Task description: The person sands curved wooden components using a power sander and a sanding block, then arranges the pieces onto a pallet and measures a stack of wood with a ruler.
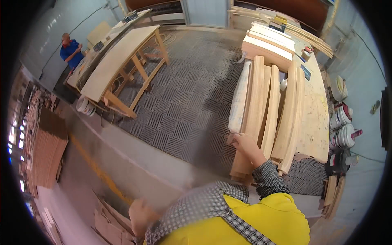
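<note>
My right hand [246,146] has its fingers on the near end of a long wooden piece in printed plastic wrap [239,102]. That piece lies along the left side of a stack of long, slightly curved wooden mouldings [256,101]. More mouldings [288,122] lie beside it on the right, their near ends jutting past the workbench [312,122]. Down at the lower left, my left hand [141,216] is blurred by movement beside my checked apron. Its fingers cannot be made out clearly, and cardboard sheets [111,222] lie on the floor near it.
White-topped boards [269,46] are stacked at the bench's far end. Buckets [342,136] line the right wall. Across the rubber matting [180,101] stands a wooden-framed table [122,61], with a person [71,50] behind it. Brown sheets [49,147] are piled left.
</note>
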